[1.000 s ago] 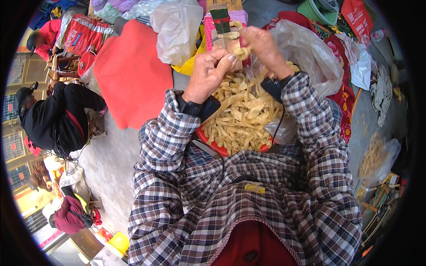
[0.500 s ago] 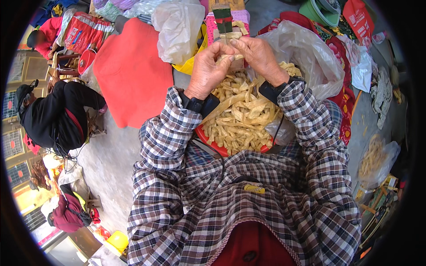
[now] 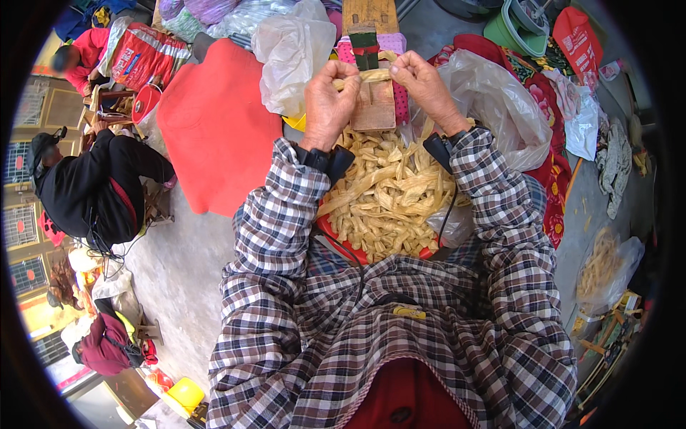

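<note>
Since half a second ago the hands have drawn apart: the left hand [image 3: 333, 100] sits lower and further left, the right hand [image 3: 426, 87] further right, and a pale yellow strip [image 3: 374, 76] now spans the gap between them. The left hand pinches one end between thumb and fingers; the right hand's thumb and forefinger nip the other. The strip lies across, above the wooden board [image 3: 376, 118], just below the dark green upright piece [image 3: 364, 44].

It looks light and pliant, dry and fibrous rather than slippery, and probably tears lengthwise if pulled hard; the two ends seem the best hold, with a fingertip pinch.

Below the board, a red basin [image 3: 427, 253] is heaped with similar pale pieces [image 3: 389, 200], short ones and longer bands. A clear bag [image 3: 618, 266] at the far right holds more pale strands. A green tub [image 3: 513, 32] has a greyish vessel inside.
</note>
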The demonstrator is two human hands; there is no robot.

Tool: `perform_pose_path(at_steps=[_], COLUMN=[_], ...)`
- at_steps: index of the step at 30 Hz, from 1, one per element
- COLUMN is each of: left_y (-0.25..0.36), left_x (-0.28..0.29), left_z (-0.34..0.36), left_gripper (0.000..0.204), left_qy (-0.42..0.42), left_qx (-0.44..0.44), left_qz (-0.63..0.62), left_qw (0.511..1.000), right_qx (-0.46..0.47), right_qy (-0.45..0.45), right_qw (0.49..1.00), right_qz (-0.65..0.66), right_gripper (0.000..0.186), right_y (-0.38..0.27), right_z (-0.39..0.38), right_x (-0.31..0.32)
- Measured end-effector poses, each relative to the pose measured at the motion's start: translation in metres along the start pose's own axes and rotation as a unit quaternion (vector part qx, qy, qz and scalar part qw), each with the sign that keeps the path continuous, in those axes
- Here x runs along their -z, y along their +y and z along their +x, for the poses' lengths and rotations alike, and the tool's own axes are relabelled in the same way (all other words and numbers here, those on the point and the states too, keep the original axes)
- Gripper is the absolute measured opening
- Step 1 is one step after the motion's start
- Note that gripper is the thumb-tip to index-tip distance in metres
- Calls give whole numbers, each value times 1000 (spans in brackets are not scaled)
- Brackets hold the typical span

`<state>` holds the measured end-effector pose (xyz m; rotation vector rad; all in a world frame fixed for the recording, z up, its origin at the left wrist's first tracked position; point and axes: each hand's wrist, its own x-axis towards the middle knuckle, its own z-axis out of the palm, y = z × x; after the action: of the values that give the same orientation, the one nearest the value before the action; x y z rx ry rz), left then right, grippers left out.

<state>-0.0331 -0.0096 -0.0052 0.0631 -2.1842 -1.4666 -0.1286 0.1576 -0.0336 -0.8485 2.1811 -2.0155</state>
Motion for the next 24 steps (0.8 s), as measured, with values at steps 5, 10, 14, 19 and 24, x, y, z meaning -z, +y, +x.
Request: perform_pose_path(at_steps=[5,10,14,19,24], left_y=[-16,-12,-2,5,4], left_x=[-5,2,6,1,18], left_z=[5,-11,-32,-36,-28], left_gripper=[7,13,35,21,15], left_qy=[16,-55,-191,-166,-71], left_qx=[-6,11,13,-88,-79], left_qz=[134,247,85,145,145], left_qw=[991,967,978,971,984], right_qx=[33,14,-19,-79,-98], right_qy=[-2,-23,-118,-258,-282], right_qw=[955,934,985,961,954], right_qz=[-295,-357,-122,53,-26], right_gripper=[20,23,29,34,40], right_y=[1,5,-1,-29,-39], right_z=[-7,-14,-16,-22,-15], right_x=[-9,-5,2,4,27])
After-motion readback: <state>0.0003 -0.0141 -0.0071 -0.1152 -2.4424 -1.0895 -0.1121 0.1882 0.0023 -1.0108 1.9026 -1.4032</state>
